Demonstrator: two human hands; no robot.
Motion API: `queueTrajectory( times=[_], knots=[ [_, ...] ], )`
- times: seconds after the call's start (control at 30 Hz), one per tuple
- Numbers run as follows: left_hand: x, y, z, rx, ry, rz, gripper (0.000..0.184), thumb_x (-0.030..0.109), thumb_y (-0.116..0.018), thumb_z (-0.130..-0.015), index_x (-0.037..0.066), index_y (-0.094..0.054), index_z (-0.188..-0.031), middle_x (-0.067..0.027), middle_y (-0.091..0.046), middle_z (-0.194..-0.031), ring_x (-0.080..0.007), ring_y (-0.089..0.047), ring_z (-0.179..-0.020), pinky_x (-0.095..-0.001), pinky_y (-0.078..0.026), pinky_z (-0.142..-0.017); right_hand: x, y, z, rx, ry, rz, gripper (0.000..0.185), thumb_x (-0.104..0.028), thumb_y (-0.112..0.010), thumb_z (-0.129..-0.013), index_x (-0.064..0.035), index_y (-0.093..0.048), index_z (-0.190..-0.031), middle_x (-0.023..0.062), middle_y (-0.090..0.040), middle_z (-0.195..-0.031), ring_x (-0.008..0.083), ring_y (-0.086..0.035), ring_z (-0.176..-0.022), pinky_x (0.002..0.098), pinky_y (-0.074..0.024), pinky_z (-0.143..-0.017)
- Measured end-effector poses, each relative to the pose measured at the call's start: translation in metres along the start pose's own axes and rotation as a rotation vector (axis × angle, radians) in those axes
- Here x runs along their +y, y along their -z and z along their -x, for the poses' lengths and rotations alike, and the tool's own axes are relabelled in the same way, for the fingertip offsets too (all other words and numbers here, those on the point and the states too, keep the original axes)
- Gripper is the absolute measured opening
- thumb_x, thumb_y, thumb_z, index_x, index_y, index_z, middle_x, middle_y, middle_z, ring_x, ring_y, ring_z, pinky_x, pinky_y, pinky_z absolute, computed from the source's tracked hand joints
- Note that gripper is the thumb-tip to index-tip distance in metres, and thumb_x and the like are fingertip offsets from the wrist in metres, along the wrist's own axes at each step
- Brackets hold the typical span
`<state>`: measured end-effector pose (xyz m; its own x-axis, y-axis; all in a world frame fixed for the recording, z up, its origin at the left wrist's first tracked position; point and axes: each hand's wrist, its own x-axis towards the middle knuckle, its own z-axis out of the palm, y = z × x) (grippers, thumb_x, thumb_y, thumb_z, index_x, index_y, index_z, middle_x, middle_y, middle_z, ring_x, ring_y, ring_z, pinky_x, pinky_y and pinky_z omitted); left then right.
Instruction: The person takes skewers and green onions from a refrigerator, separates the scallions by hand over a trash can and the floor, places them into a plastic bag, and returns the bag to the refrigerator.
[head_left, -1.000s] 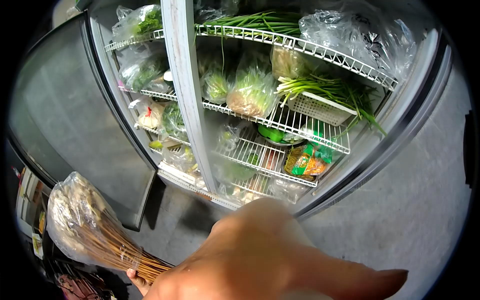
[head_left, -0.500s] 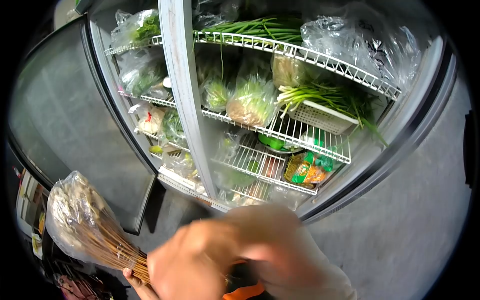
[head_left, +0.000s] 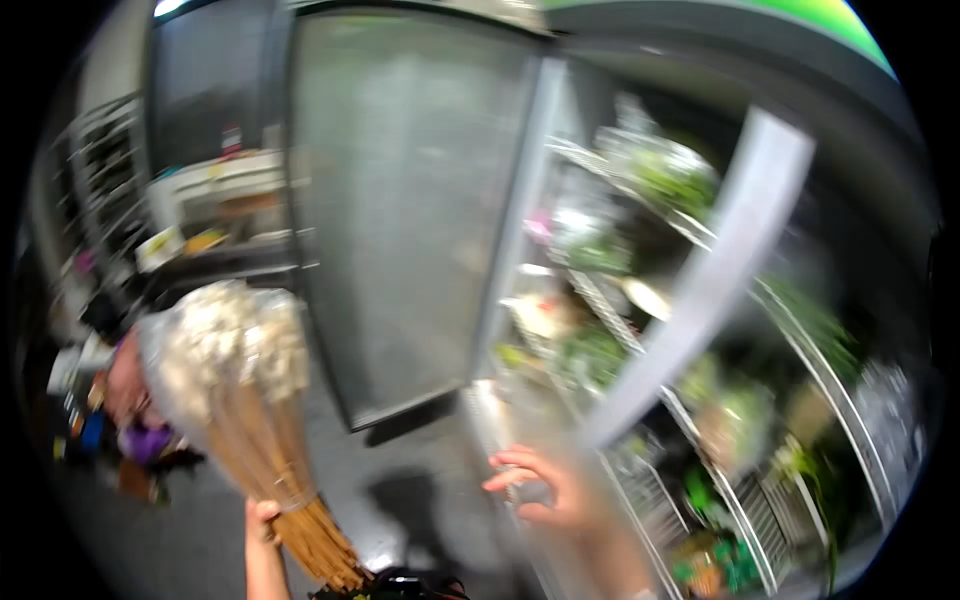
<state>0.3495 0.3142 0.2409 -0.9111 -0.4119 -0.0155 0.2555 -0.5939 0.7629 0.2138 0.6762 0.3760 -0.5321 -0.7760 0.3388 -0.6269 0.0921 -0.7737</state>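
Left fingers [head_left: 264, 511] seemingly around bagged skewers [head_left: 252, 420]

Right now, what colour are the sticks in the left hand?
Brown sticks, shown best in the head view.

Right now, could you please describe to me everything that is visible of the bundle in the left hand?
The bundle has many thin brown sticks, seemingly wooden, with pale, lumpy tops crowded together. Clear, shiny, wrinkled plastic covers the tops and part of the sticks; blur hides its exact lower edge. It slants, tops toward the picture's upper left, stick ends toward the lower right. The left hand grips it low on the sticks.
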Motion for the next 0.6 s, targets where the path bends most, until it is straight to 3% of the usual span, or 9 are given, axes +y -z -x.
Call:
queueTrajectory(
  times=[0.03,0.1,0.13,0.17,0.23,0.3,0.37,0.47,0.6],
  knots=[
    [0.013,0.008,-0.009,0.007,-0.076,-0.04,0.061,0.012,-0.062,-0.055,-0.006,-0.044,-0.111,-0.0149,-0.057,-0.097,-0.0261,-0.058,-0.083,-0.0364,-0.05,-0.073,0.029,-0.028,-0.019,-0.001,0.011,-0.261,0.068,-0.011,-0.064,-0.072,-0.0038,-0.028,-0.13,0.0107,-0.058,-0.107,0.02,-0.051,-0.104,0.0338,-0.0381,-0.088],
    [0.018,0.016,-0.023,0.048,-0.082,0.027,0.062,0.011,-0.065,-0.054,-0.005,-0.045,-0.111,-0.0145,-0.058,-0.097,-0.0255,-0.059,-0.084,-0.036,-0.049,-0.074,0.043,-0.052,-0.061,-0.121,-0.312,-0.514,0.076,-0.007,-0.062,-0.073,-0.0062,-0.016,-0.134,0.0133,-0.051,-0.117,0.0191,-0.053,-0.102,0.0277,-0.0468,-0.074],
    [0.028,0.031,-0.031,0.072,-0.097,0.011,0.062,0.012,-0.067,-0.054,-0.004,-0.045,-0.11,-0.0141,-0.058,-0.096,-0.0252,-0.059,-0.084,-0.0358,-0.049,-0.075,0.06,-0.082,-0.089,-0.167,-0.241,-0.721,0.08,-0.005,-0.061,-0.073,-0.0084,-0.01,-0.135,0.0154,-0.035,-0.13,0.0191,-0.055,-0.099,0.0213,-0.0481,-0.064],
    [0.037,0.046,-0.038,0.088,-0.103,-0.003,0.063,0.012,-0.069,-0.054,-0.004,-0.046,-0.11,-0.0136,-0.058,-0.096,-0.0249,-0.059,-0.084,-0.0355,-0.049,-0.076,0.068,-0.102,-0.116,-0.3,-0.245,-0.71,0.08,-0.007,-0.063,-0.073,-0.0085,-0.012,-0.135,0.014,-0.022,-0.137,0.0217,-0.052,-0.104,0.025,-0.0481,-0.07],
    [0.056,0.082,-0.06,0.18,-0.162,-0.075,0.065,0.015,-0.069,-0.053,-0.004,-0.045,-0.11,-0.0138,-0.057,-0.096,-0.0253,-0.059,-0.084,-0.0358,-0.049,-0.076,0.094,-0.17,-0.183,-0.464,-0.153,-0.497,0.079,-0.012,-0.065,-0.073,-0.0083,-0.015,-0.135,0.0128,-0.023,-0.137,0.0227,-0.047,-0.109,0.0295,-0.0462,-0.078],
    [0.073,0.136,-0.107,0.213,-0.205,-0.144,0.066,0.017,-0.069,-0.053,-0.005,-0.045,-0.11,-0.014,-0.057,-0.097,-0.0257,-0.059,-0.084,-0.036,-0.049,-0.075,0.118,-0.227,-0.257,-0.598,-0.119,-0.547,0.079,-0.021,-0.066,-0.074,-0.0074,-0.016,-0.134,0.012,-0.024,-0.137,0.0241,-0.038,-0.117,0.0356,-0.0362,-0.092],
    [0.094,0.178,-0.137,0.211,-0.151,-0.239,0.067,0.018,-0.071,-0.053,-0.005,-0.044,-0.111,-0.0135,-0.056,-0.098,-0.0249,-0.058,-0.085,-0.0351,-0.049,-0.076,0.131,-0.289,-0.311,-0.672,-0.13,-0.575,0.081,-0.023,-0.065,-0.075,-0.0063,-0.013,-0.135,0.0154,-0.023,-0.137,0.0246,-0.031,-0.122,0.0376,-0.0288,-0.097],
    [0.134,0.206,-0.195,0.189,-0.142,-0.191,0.064,0.015,-0.072,-0.055,-0.003,-0.045,-0.11,-0.0111,-0.056,-0.098,-0.0221,-0.057,-0.087,-0.0331,-0.047,-0.077,0.134,-0.367,-0.381,-0.661,-0.175,-0.634,0.084,-0.025,-0.063,-0.077,0.0011,-0.008,-0.134,0.0197,-0.024,-0.134,0.023,-0.027,-0.123,0.0339,-0.0238,-0.099],
    [0.152,0.228,-0.286,0.119,-0.164,-0.152,0.063,0.014,-0.073,-0.056,-0.002,-0.045,-0.11,-0.0092,-0.056,-0.098,-0.0203,-0.055,-0.089,-0.0316,-0.045,-0.079,0.148,-0.396,-0.459,-0.518,-0.294,-0.978,0.069,-0.011,-0.064,-0.075,-0.001,-0.02,-0.128,0.0092,-0.039,-0.12,0.0142,-0.035,-0.113,0.0297,-0.0286,-0.095]
  ],
)
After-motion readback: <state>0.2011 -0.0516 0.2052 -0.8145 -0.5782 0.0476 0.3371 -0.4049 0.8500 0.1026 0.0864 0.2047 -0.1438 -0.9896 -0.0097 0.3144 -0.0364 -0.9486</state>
